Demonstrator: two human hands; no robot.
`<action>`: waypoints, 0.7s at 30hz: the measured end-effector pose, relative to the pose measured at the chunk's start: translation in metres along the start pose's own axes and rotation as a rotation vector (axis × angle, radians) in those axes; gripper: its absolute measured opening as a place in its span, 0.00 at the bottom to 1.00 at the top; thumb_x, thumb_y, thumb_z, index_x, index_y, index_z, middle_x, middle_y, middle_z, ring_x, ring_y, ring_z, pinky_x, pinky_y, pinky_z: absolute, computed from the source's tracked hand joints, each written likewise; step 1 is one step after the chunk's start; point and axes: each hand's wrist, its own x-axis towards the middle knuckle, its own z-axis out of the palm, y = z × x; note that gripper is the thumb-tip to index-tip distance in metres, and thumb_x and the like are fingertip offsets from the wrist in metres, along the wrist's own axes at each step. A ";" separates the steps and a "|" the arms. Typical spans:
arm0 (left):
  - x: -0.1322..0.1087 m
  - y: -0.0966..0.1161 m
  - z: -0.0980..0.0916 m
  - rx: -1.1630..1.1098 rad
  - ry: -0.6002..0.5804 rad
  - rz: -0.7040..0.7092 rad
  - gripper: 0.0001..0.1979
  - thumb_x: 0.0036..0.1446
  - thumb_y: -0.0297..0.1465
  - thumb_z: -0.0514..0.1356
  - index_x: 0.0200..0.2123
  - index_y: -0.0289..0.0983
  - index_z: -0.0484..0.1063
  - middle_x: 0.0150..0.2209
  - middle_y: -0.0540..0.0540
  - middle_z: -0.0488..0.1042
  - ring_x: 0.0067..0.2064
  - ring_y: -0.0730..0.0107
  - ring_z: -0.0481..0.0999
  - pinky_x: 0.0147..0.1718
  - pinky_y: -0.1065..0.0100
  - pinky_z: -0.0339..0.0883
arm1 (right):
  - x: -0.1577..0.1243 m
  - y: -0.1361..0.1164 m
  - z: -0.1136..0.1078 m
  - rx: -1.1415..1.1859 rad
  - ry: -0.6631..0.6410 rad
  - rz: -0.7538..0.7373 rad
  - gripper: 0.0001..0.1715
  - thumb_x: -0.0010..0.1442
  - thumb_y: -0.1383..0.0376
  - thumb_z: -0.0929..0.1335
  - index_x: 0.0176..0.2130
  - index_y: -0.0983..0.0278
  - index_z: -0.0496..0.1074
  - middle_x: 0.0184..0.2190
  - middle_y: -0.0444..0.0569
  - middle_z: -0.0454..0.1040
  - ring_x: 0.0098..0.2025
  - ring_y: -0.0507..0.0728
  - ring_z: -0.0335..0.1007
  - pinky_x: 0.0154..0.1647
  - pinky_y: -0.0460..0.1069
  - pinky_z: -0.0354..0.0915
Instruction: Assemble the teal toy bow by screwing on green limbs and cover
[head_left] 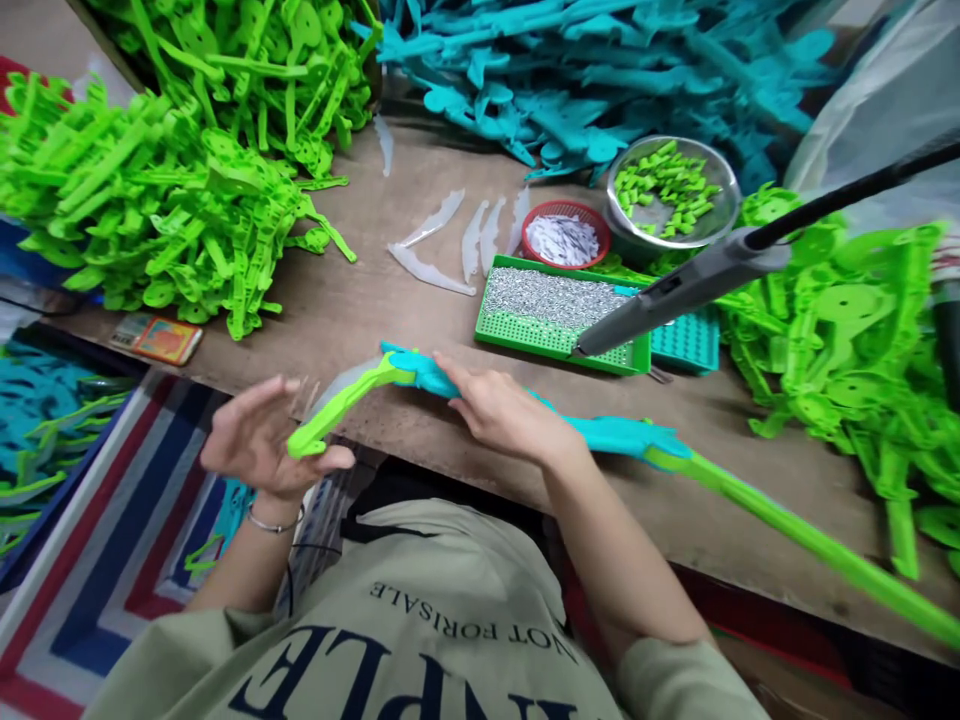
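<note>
A long plastic piece shaped like a bow [611, 436], with a blue middle and bright green ends, stretches across the table's front edge. My right hand [499, 412] grips its blue middle from above, the index finger along the top; the palm side is hidden. At the piece's left end, my left hand [259, 435] is open with spread fingers. The green tip [319, 425] lies between its thumb and fingers, and whether they touch is unclear. A translucent blade-like strip [341, 385] shows along that green end. The far right green end is blurred and leaves the view.
A grey electric screwdriver [675, 290] slants over a green tray [559, 355] of small metal screws. Behind are a red basket [566, 262] of white bits and a clear bowl [727, 205] of green pieces. Green parts [165, 200] and blue parts [600, 60] are heaped around.
</note>
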 end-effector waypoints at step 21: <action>0.027 0.028 0.046 -0.224 -0.462 0.113 0.11 0.59 0.40 0.69 0.39 0.39 0.79 0.37 0.45 0.83 0.40 0.65 0.83 0.41 0.63 0.78 | -0.002 -0.032 0.049 -0.104 0.387 -0.043 0.18 0.72 0.62 0.63 0.56 0.66 0.72 0.46 0.57 0.77 0.44 0.59 0.69 0.41 0.53 0.64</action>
